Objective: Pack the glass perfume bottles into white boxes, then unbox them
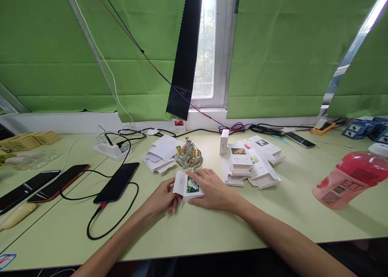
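A small white carton [193,187] with a white-flower picture lies low over the table between my hands, its left end flap folded out. My right hand [214,189] grips it from the right, fingers over the far side and thumb along the near edge. My left hand [165,196] is at the flap end, thumb and finger closed on the flap, the other fingers curled below. Just beyond stand several small glass bottles [194,159] with gold and silver caps. White paper sheets [162,152] are stacked to their left.
Flattened white cartons [262,170] lie to the right, beside one upright carton [224,142]. A pink bottle [342,184] stands far right. At left are a charging phone [117,183], its looping black cable [112,233] and a power strip [112,150].
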Demonstrator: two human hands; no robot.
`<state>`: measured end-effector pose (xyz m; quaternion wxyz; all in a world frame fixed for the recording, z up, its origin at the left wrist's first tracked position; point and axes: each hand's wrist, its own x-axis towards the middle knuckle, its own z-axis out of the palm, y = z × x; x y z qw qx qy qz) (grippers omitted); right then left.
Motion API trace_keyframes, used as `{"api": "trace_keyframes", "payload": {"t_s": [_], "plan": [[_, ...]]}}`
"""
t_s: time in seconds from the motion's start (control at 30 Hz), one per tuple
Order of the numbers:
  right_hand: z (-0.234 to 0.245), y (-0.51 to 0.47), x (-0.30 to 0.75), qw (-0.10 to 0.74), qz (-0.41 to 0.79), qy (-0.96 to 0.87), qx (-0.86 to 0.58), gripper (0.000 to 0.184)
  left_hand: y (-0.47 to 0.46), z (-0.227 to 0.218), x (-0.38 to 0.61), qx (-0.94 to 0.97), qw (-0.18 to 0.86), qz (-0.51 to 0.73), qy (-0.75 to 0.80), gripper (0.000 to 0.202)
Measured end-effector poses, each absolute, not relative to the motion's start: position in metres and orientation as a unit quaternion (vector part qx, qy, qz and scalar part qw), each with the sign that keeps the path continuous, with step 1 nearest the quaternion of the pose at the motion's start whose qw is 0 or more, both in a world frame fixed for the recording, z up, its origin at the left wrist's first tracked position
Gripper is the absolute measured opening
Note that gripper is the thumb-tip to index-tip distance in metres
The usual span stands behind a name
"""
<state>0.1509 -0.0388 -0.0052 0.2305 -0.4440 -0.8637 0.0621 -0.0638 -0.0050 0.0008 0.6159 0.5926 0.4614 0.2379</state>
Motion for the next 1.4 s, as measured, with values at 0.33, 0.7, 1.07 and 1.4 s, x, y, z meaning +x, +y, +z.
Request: {"api": "trace_keyframes", "payload": {"t_s": [0.33, 0.7, 1.07, 1.4], "plan": [[-0.008, -0.035, 0.154, 0.255, 0.089, -0.86, -0.433, 0.085, 0.0, 0.007, -0.063, 0.593, 0.556, 0.297, 0.501, 0.035], [-0.009, -0.035, 0.157, 0.327, 0.129, -0.836, -0.422, 0.083, 0.009, 0.001, -0.062, 0.696, 0.486, 0.269, 0.455, 0.03], [-0.006, -0.033, 0.163, 0.319, 0.149, -0.836, -0.422, 0.087, 0.012, 0.007, -0.062, 0.722, 0.458, 0.325, 0.404, 0.015], [-0.006, -0.031, 0.168, 0.281, 0.131, -0.849, -0.428, 0.091, 0.003, 0.011, -0.103, 0.609, 0.578, 0.307, 0.449, 0.046]]}}
